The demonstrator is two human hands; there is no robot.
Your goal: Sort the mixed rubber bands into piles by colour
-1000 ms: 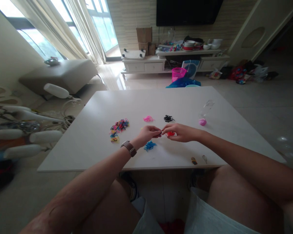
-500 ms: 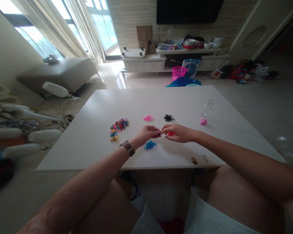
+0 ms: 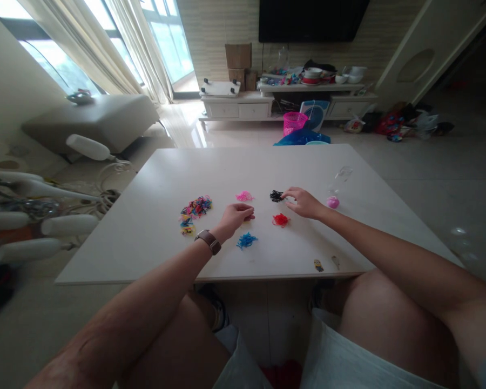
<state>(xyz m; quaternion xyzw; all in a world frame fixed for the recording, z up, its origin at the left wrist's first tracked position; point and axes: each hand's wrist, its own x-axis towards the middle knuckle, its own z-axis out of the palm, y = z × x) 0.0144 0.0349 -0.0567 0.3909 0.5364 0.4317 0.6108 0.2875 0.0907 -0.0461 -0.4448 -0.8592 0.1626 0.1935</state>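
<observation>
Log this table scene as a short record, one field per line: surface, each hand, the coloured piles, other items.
Surface: white table
Left hand: fingertips together; whether anything is held cannot be told
Right hand: fingers at the edge of the black pile
Other piles: mixed-colour pile, pink pile, red pile, blue pile
Other items: pink round object, small yellow figure
Left wrist: brown wristband

Brown wristband (image 3: 209, 242), pale shorts (image 3: 356, 351)
The wristband, toward seven o'clock, looks silvery-edged; the shorts' loose legs span five to six o'clock.
</observation>
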